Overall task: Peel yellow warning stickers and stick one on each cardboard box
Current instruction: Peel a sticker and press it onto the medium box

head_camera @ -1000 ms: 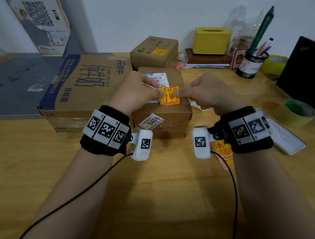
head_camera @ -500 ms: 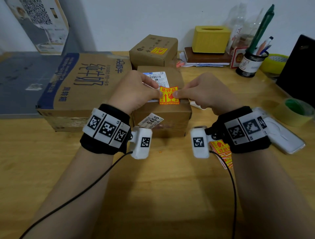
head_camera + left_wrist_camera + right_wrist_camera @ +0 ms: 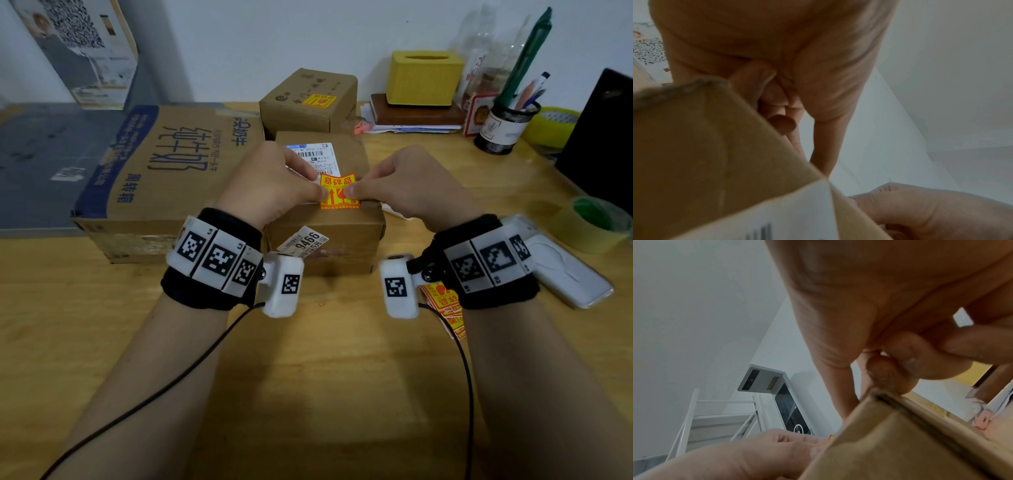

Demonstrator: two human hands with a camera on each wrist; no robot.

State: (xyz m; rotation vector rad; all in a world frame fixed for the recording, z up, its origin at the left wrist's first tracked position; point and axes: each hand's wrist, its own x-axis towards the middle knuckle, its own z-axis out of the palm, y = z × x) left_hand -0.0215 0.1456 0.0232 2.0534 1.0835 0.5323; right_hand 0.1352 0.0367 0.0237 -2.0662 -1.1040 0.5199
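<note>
A: Yellow warning sticker (image 3: 339, 190) — where?
B: Frame centre, over the middle cardboard box (image 3: 329, 233), pinched by left hand (image 3: 274, 185) and right hand (image 3: 407, 186).
A: Progress?
B: Small rear box (image 3: 308, 99) labelled — large milk carton (image 3: 164, 171) apparently not.

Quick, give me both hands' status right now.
Left hand: pinches the left edge of the yellow-and-red warning sticker, over the brown cardboard box.
Right hand: pinches the same sticker's right edge.
</note>
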